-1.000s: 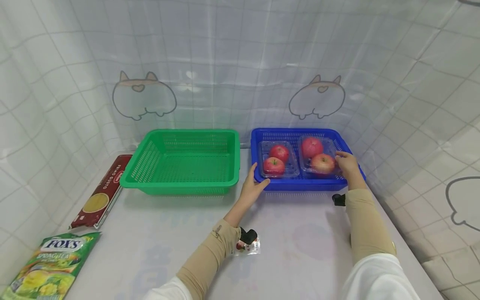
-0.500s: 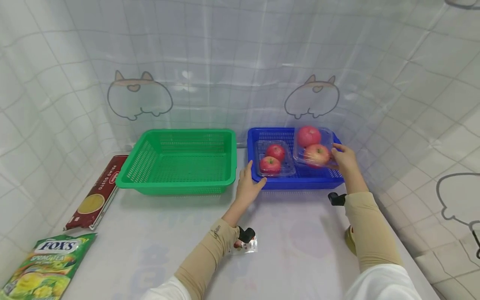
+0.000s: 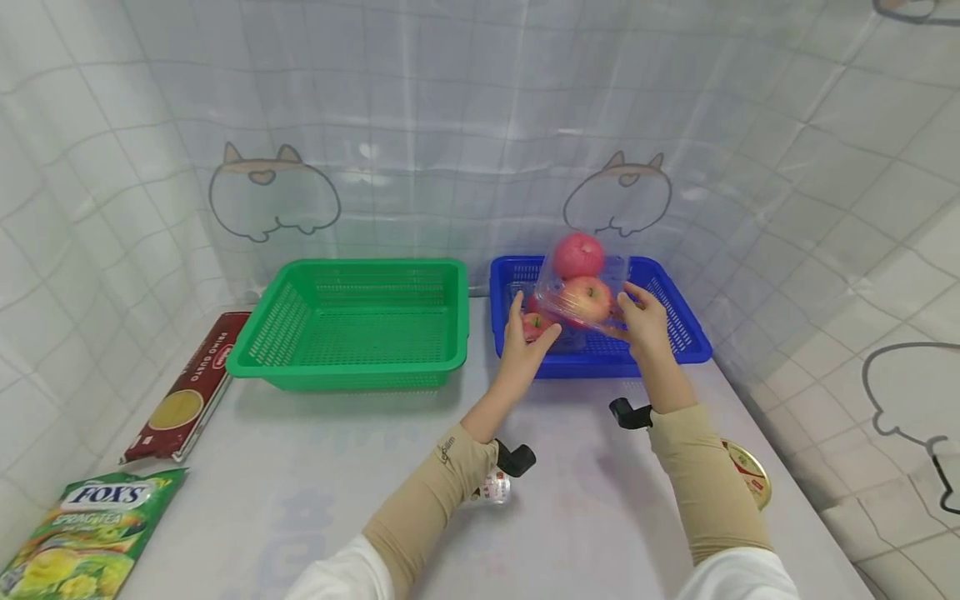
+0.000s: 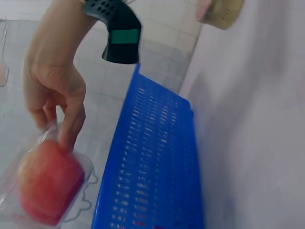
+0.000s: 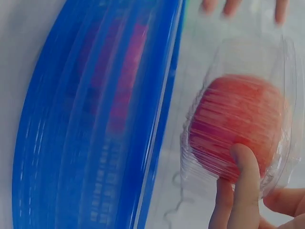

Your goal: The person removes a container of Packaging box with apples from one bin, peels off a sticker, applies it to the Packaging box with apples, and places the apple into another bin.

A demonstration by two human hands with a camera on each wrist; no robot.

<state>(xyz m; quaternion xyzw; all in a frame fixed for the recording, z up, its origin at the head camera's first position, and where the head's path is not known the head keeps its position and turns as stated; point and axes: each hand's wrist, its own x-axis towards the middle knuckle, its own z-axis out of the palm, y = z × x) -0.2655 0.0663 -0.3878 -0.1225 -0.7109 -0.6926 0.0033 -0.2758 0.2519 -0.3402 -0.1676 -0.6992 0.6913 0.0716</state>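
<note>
My right hand [image 3: 647, 327] pinches the near right edge of a clear plastic-wrapped tray of apples [image 3: 587, 300], which it holds tilted above the blue basket [image 3: 675, 333]. In the right wrist view, its fingers and thumb are on the film-covered apple pack [image 5: 238, 126]. My left hand [image 3: 522, 346] is just left of that pack with fingers and thumb spread; its fingertips [image 5: 232, 5] appear apart from the pack in the right wrist view. A second pack of apples [image 3: 534, 327] lies in the blue basket, partly covered by the raised one.
A green basket [image 3: 348, 367] stands left of the blue one. Along the left lie a dark red biscuit pack [image 3: 191, 387] and a green FOX'S candy bag [image 3: 93, 525]. A small printed packet [image 3: 495, 487] lies near my left forearm. A round tin [image 3: 750, 475] sits beside my right sleeve.
My right hand has lifted the right-hand apple pack out of the blue basket and carried it left. My left hand has let go of the basket's rim and moved slightly right and up.
</note>
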